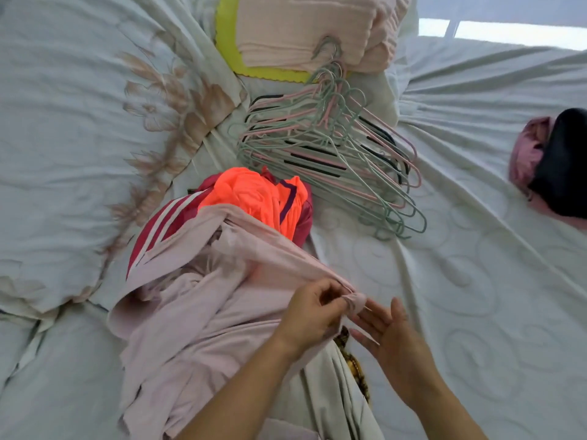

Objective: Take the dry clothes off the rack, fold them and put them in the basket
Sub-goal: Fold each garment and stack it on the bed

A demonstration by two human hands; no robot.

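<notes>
A pale pink garment (203,338) lies crumpled on the bed in front of me, one sleeve stretched toward my hands. My left hand (309,308) pinches the end of that sleeve (354,301). Just right of the sleeve end, my right hand (389,336) is held open with straight fingers, their tips close to the cloth. Behind the pink garment sit a bright orange garment (244,193) and a crimson one with white stripes (171,220). No rack or basket is in view.
A heap of pink and green hangers (330,144) lies beyond the clothes. A folded peach blanket (301,30) on a yellow cloth sits at the back. A dark and pink bundle (549,166) lies at the right edge. A flowered quilt (79,122) covers the left.
</notes>
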